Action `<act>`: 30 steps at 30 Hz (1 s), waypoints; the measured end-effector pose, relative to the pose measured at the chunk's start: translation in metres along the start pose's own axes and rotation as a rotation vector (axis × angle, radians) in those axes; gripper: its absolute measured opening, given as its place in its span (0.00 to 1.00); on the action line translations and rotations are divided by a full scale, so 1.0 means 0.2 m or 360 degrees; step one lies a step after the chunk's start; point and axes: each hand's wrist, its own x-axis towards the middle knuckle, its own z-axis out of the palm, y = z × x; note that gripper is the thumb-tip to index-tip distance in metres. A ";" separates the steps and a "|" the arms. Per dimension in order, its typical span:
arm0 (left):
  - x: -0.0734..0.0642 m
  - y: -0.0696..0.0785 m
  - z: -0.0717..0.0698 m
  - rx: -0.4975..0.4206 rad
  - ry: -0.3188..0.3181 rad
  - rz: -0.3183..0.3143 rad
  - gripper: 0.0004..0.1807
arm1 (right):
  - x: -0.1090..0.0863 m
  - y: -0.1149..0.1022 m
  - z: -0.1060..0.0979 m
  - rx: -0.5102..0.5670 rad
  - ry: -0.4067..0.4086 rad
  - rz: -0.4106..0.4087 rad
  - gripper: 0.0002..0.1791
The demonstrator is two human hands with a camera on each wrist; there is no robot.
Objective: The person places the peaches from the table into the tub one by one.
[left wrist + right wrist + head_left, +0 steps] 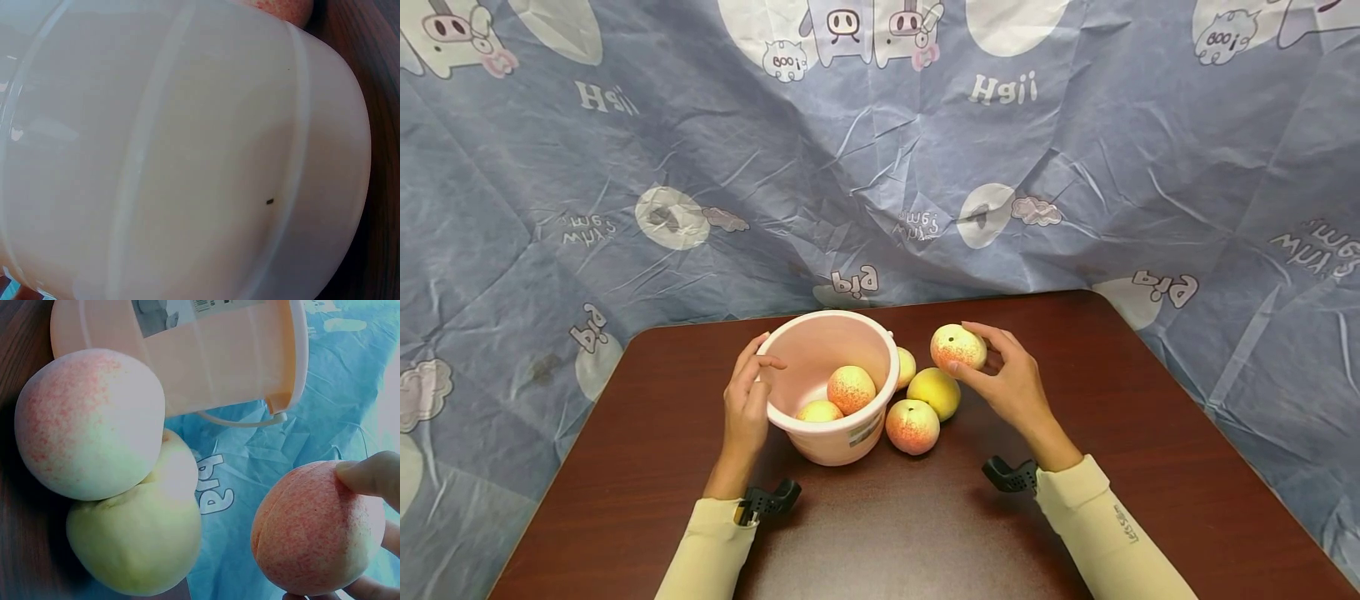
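Note:
My left hand (747, 408) grips the rim of a pink plastic bucket (827, 450) from its left side, fingers over the edge. Two peaches lie inside it, one reddish (852, 389) and one paler and partly hidden (820, 411). To the right of the bucket, my right hand (1017, 382) holds a peach (951, 346) between thumb and fingers, above the table. Below it sit a red-speckled peach (913, 427), a yellow peach (934, 393) and another one (906, 367) partly behind the bucket. Only the bucket's ribbed wall (206, 150) fills most of the left wrist view.
A dark reddish-brown table (1150, 467) carries everything. Behind its far edge hangs a blue patterned cloth (820, 167). The bucket has a label (165, 315) and a thin white handle (244, 423) on its side. Black straps with camera mounts (1011, 475) sit on both wrists.

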 end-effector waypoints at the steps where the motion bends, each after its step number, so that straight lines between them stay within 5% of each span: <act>1: 0.00 0.00 0.00 0.0001 0.0000 -0.0002 0.15 | 0.00 -0.01 0.00 -0.0004 -0.0001 0.0001 0.32; 10: 0.00 0.00 0.00 -0.0013 0.0009 0.0000 0.16 | -0.02 -0.25 -0.02 0.0013 -0.0007 -0.0031 0.31; 17: -0.01 0.00 0.00 -0.0003 0.0008 0.0011 0.15 | 0.03 -0.10 0.02 0.0051 0.0001 -0.0076 0.33; 30: 0.00 0.00 0.00 -0.0005 0.0011 0.0003 0.15 | 0.07 -0.18 0.02 0.0065 -0.0007 -0.0120 0.33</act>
